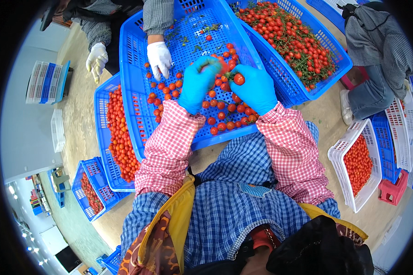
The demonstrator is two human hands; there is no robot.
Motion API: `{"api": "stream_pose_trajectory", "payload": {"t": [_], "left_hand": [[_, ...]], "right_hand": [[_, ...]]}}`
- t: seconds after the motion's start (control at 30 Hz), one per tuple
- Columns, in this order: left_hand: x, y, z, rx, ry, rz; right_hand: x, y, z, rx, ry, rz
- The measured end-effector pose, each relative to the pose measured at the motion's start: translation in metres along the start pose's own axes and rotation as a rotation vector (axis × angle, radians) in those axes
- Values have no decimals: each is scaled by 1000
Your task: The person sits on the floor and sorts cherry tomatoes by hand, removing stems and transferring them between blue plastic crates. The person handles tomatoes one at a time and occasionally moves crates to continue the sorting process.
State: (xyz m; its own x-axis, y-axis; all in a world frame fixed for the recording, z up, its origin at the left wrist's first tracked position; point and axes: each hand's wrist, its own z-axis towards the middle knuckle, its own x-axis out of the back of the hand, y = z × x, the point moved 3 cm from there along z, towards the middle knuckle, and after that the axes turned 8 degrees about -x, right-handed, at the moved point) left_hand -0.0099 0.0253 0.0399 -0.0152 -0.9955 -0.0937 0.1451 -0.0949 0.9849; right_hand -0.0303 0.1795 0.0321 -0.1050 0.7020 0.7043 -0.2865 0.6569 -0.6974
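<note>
My left hand, in a blue glove, is over the front half of a blue plastic crate. Its fingers are curled and partly blurred, and a blurred red shape touches or lies just beyond the fingertips, so its hold is unclear. Close beside it, my right hand, also gloved in blue, pinches a cherry tomato with green stem at the thumb and fingers. Loose cherry tomatoes lie beneath and around both hands. Stem scraps are strewn over the crate's far floor.
A co-worker's white-gloved hand reaches into the same crate from the far left; their other gloved hand hangs outside. At right stands a crate of tomatoes on stems. Another crate of tomatoes sits left. A white crate stands right.
</note>
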Motion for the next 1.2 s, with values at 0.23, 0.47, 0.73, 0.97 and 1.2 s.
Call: {"api": "stream_pose_trajectory", "payload": {"t": [0.23, 0.47, 0.73, 0.97, 1.2], "left_hand": [[16, -12, 4, 332, 194, -660], [-6, -19, 1, 91, -90, 223], [3, -9, -1, 212, -77, -343], [-24, -23, -5, 39, -75, 85], [-19, -22, -5, 171, -97, -32]], "right_hand": [[4, 14, 9, -163, -127, 710], [7, 19, 9, -269, -120, 838], [8, 22, 11, -372, -98, 1031], [8, 31, 13, -306, 158, 797], [11, 34, 14, -339, 102, 921]]}}
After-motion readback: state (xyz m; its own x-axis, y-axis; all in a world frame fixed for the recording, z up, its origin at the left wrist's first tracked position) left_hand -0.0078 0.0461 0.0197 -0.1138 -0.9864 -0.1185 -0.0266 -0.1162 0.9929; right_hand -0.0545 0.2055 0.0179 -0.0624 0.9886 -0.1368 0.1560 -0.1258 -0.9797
